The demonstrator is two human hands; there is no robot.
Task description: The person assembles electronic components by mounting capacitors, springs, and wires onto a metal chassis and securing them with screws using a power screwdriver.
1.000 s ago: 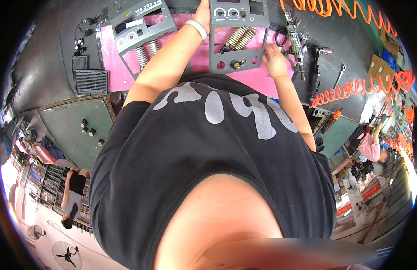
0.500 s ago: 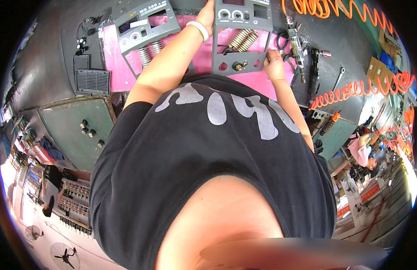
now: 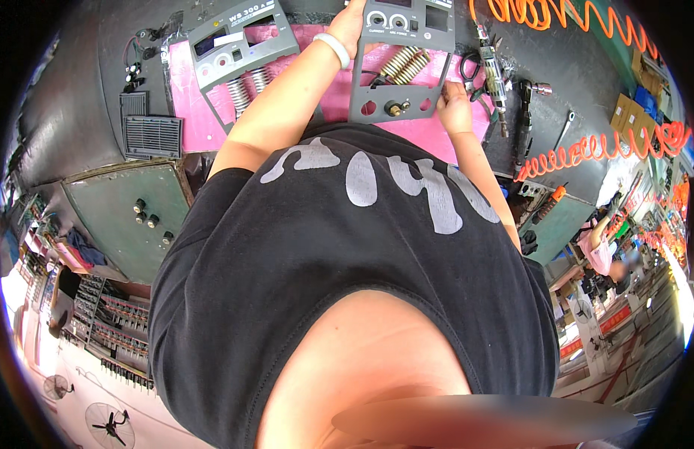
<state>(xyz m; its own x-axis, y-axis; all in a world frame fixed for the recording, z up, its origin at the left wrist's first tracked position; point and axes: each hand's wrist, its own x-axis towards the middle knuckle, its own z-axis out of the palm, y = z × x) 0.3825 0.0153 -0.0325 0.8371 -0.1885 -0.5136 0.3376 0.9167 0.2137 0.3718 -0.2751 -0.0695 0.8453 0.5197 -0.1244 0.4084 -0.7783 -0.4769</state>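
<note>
A grey machine front panel [image 3: 360, 84] with knobs and a display window stands in front of me over a pink mat. My left hand [image 3: 348, 30] is closed along its far left edge; the fingertips are partly hidden. At the near right edge, my right hand [image 3: 455, 112] has its fingers curled against the frame. Through the panel's opening show ribbed metal coils [image 3: 405, 65]. A brass connector [image 3: 393, 108] sits in its lower strip. To the left, beside my forearm, a second grey front panel [image 3: 246, 46] leans over similar coils [image 3: 238, 96].
Black vent grilles [image 3: 153, 137] lie left of the pink mat [image 3: 336, 110]. On the right are a power screwdriver [image 3: 494, 81], a black air tool [image 3: 525, 112], a ratchet wrench [image 3: 565, 127] and orange coiled hoses [image 3: 579, 153]. Small black knobs [image 3: 140, 218] rest on a green surface.
The front panel between my hands has shifted very slightly left and toward the far side. Both hands stay at its edges.
</note>
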